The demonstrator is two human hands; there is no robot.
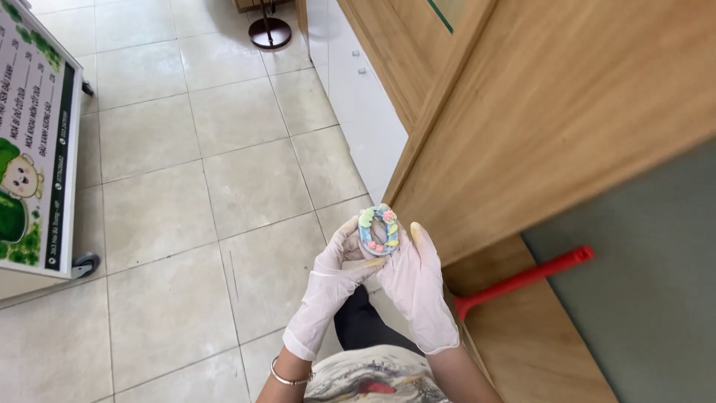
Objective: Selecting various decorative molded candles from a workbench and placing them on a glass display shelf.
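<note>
Head view: both gloved hands, left [328,283] and right [415,287], close their fingers [415,233] on a small pastel ring-shaped ornament [378,230] (blue, flower-trimmed) above the tiled floor [186,201], beside a wooden counter [537,134].

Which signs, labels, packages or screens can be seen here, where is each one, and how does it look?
Standing sign board: at the far left on the tiled floor, on wheels; a tall rectangle with a white face, a dark side strip, green leaf pictures and a cartoon figure in green.
No packages, labels or screens show. The gloved left hand and right hand hold a small ring-shaped decorated piece, blue with pastel bits, bearing no label.
</note>
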